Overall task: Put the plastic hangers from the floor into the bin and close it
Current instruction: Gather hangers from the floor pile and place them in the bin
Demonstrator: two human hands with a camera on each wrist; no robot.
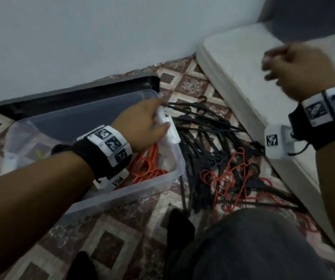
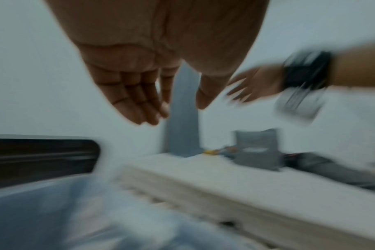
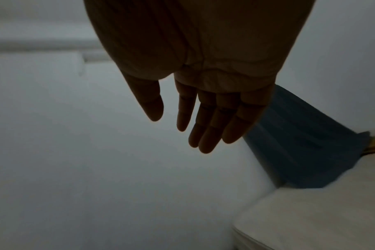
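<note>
Loading is part done: orange hangers [image 1: 146,168] lie in the bin [image 1: 158,178], while a black-and-orange pile [image 1: 213,158] waits on the floor beside it. Left hand [image 1: 144,122] and right hand [image 1: 298,67] hang spread, empty; next, gather the pile.

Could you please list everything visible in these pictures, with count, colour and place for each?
bin: one, clear plastic, open, on the floor at left.
lid: one, black, propped along the wall behind the bin.
orange hangers in the bin: a few, count unclear.
hangers on the floor: a tangled heap, mostly black, some orange, between bin and mattress.
mattress: one, off-white, at right along the wall.
floor: brown and cream diamond tiles.
wall: pale grey.
left hand: over the bin's far end, fingers straight, no grip on anything.
right hand: raised above the mattress, empty.
</note>
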